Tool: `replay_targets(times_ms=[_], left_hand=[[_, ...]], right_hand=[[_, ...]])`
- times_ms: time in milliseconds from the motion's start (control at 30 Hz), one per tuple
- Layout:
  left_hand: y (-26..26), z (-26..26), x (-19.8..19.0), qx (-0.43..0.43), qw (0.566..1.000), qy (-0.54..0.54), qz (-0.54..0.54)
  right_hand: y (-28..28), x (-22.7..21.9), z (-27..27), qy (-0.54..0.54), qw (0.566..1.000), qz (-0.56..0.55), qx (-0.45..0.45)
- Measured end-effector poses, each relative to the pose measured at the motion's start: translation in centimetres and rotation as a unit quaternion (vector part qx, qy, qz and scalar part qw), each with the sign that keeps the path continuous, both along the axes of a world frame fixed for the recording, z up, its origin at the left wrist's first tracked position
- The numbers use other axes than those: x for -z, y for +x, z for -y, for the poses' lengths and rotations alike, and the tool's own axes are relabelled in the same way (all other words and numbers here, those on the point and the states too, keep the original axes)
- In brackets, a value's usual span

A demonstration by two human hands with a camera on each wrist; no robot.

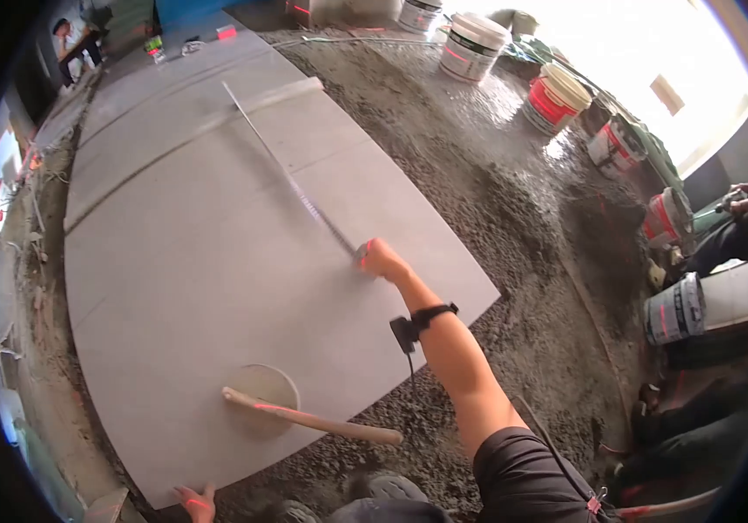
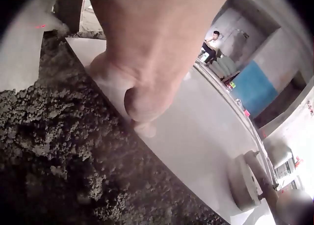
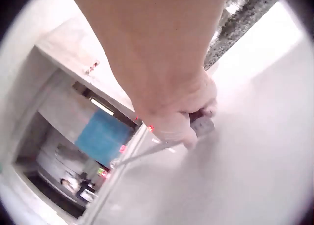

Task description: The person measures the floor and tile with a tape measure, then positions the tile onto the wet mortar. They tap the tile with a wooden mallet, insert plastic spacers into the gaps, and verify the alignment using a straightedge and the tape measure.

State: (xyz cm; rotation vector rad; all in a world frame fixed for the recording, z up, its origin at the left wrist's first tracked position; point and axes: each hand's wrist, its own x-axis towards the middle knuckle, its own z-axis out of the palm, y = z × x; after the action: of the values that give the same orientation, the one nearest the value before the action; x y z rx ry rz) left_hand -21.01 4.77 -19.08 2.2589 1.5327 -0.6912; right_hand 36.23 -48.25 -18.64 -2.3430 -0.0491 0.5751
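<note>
My right hand (image 1: 381, 260) grips the near end of a tape measure (image 1: 285, 174), whose thin marked strip runs away across a large grey tile (image 1: 156, 296). In the right wrist view, a grey blocky piece (image 3: 202, 126) shows at the fingers, with the strip (image 3: 147, 152) leading off to the left. At the tile's near left corner my left hand (image 1: 198, 503) rests on the edge with its fingers spread. The left wrist view has this hand (image 2: 147, 97) at the tile edge, its fingers partly hidden. Between my hands a mallet (image 1: 313, 422) with a wide round head lies on the tile.
Wet, rough mortar (image 1: 478, 235) borders the tile on the right. Several buckets stand beyond it, including a white bucket (image 1: 473, 48) and a red-labelled bucket (image 1: 555, 98). A pale bar (image 1: 282, 93) crosses the tiles farther off. One person (image 1: 73, 48) sits at the far left.
</note>
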Motion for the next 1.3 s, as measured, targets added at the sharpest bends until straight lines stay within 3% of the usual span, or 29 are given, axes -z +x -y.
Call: replay_targets(times_ms=[33,67,100,167,267,333,500,567,667,800,867,933,1300], left_hand=[[-1.3,-0.8,0.9,0.037,0.997,-0.010,0.071],[-1.3,-0.9,1.2,0.039,0.997,-0.020,0.069],[-1.3,-0.9,0.8,0.048,0.997,-0.008,0.060],[-1.4,-0.2,0.4,0.056,0.997,0.016,0.049],[-2.2,-0.6,0.9,0.082,0.995,0.043,0.041],[-1.6,-0.2,0.3,0.076,0.996,0.038,0.016],[-0.8,0.5,-0.7,0.086,0.996,0.035,-0.002],[-1.5,-0.1,-0.1,0.095,0.995,0.043,0.004],[-2.6,-0.9,1.2,0.100,0.993,0.054,0.024],[-4.0,-2.0,2.4,0.123,0.990,0.074,0.013],[-2.9,-1.1,1.2,0.116,0.991,0.065,-0.003],[-3.2,-1.2,1.1,0.118,0.991,0.055,0.011],[-5.0,-3.0,2.1,0.149,0.985,0.086,-0.011]], right_hand=[[-3.3,-3.2,0.3,0.174,0.979,-0.107,0.016],[-6.7,-6.7,1.1,0.230,0.968,-0.103,0.019],[-9.3,-8.0,2.3,0.327,0.926,-0.174,0.079],[-13.8,-8.8,5.9,0.349,0.913,-0.170,0.123],[-19.1,-9.9,10.9,0.303,0.932,0.037,0.195],[-20.2,-8.5,15.0,0.301,0.894,0.181,0.280],[-19.4,-5.0,24.4,0.185,0.898,0.234,0.323],[-18.7,-3.6,25.7,0.092,0.865,0.285,0.403],[-17.8,-0.9,26.3,0.005,0.842,0.363,0.400],[-17.3,1.0,25.8,-0.112,0.830,0.372,0.402],[-17.0,1.3,25.4,-0.117,0.831,0.375,0.395],[-16.8,1.7,25.1,-0.132,0.811,0.449,0.351],[-16.3,1.6,25.3,-0.178,0.829,0.423,0.318]])
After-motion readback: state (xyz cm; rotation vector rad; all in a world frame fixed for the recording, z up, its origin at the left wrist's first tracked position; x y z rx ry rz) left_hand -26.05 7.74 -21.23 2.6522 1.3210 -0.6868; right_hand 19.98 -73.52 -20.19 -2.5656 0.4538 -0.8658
